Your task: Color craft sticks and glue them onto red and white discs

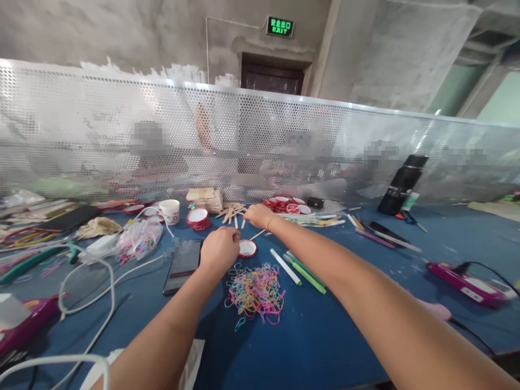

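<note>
My right hand (pixel 260 218) reaches forward to the edge of a loose pile of flat wooden sticks (pixel 231 213). Its fingers are bent together beside the sticks, and what they pinch, if anything, is hidden. Closer to me, my left hand (pixel 221 248) has its fingers curled closed beside a small round white disc with a red rim (pixel 247 248). Nothing can be made out in those fingers. A thin pale stick (pixel 258 235) lies just behind the disc. In front of it is a heap of colourful plastic loop pins (pixel 255 292).
A phone (pixel 184 265) lies left of my left hand, near white cables. Green and white pens (pixel 303 271) lie under my right forearm. Behind are a stack of red-rimmed discs (pixel 199 219), a paper cup (pixel 169 212) and a perforated metal screen (pixel 260 124). A black bottle (pixel 402 184) stands at right.
</note>
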Tool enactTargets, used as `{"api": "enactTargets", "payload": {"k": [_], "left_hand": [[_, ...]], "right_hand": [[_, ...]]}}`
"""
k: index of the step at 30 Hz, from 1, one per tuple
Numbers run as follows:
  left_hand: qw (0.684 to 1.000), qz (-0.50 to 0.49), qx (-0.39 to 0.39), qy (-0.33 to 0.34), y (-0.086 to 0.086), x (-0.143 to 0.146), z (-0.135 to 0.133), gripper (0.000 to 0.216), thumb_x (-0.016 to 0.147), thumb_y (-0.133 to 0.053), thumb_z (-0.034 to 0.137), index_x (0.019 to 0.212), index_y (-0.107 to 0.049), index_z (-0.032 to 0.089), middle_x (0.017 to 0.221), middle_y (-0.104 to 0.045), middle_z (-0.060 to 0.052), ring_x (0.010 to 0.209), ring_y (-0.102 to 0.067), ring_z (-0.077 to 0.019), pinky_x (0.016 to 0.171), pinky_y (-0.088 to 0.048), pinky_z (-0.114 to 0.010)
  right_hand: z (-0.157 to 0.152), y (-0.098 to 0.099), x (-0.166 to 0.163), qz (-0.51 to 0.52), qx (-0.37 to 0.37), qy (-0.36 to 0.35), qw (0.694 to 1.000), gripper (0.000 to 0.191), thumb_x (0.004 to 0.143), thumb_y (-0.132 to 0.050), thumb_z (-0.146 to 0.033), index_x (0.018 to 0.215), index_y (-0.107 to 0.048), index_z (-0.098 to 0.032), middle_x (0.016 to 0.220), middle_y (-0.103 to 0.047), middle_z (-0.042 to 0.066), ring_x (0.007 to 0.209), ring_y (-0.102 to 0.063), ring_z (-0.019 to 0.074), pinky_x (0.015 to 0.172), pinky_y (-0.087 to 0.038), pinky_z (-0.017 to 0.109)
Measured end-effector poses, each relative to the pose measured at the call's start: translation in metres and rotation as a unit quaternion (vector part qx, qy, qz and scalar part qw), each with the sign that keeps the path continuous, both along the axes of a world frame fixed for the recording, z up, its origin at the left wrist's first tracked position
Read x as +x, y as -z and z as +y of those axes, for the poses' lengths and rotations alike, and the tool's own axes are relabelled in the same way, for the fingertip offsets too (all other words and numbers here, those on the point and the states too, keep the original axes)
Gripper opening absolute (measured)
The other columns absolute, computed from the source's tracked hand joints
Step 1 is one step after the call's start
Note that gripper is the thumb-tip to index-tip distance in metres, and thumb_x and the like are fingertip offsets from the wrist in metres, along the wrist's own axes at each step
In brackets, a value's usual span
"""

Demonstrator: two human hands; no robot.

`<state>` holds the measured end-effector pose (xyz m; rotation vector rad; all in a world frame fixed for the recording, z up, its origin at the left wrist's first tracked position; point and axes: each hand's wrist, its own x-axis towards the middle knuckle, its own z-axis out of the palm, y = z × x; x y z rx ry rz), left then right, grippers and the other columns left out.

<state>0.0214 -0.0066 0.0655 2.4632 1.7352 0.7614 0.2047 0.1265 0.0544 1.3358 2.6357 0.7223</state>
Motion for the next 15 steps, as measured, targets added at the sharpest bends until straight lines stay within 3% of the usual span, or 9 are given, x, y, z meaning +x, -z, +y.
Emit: {"api": "enactTargets", "payload": {"k": [6,15], "left_hand": [[1.000,0.013,-0.004,-0.013,-0.001,0.002,-0.005,0.027,0.087,-0.048,0.023,0.091,-0.075,0.023,0.102,-0.073,-0.008,0.091,-0.066,-0.0211,0.080,-0.046,-0.030],[1.000,-0.018,-0.016,-0.014,-0.002,0.005,-0.010,0.025,0.088,-0.053,0.033,0.091,-0.076,0.023,0.103,-0.072,-0.008,0.093,-0.065,-0.0212,0.082,-0.046,-0.029]], "right_hand": [[0.008,0.009,-0.022,-0.037,-0.025,-0.064,0.997,0.027,0.091,-0.047,-0.012,0.097,-0.073,-0.012,0.101,-0.073,0.015,0.098,-0.066,0.0249,0.082,-0.050,0.034],[0.000,0.005,-0.021,-0.042,-0.032,-0.090,0.995,0.022,0.092,-0.052,-0.018,0.106,-0.069,-0.017,0.107,-0.072,0.011,0.103,-0.064,0.0226,0.085,-0.048,0.032]]}}
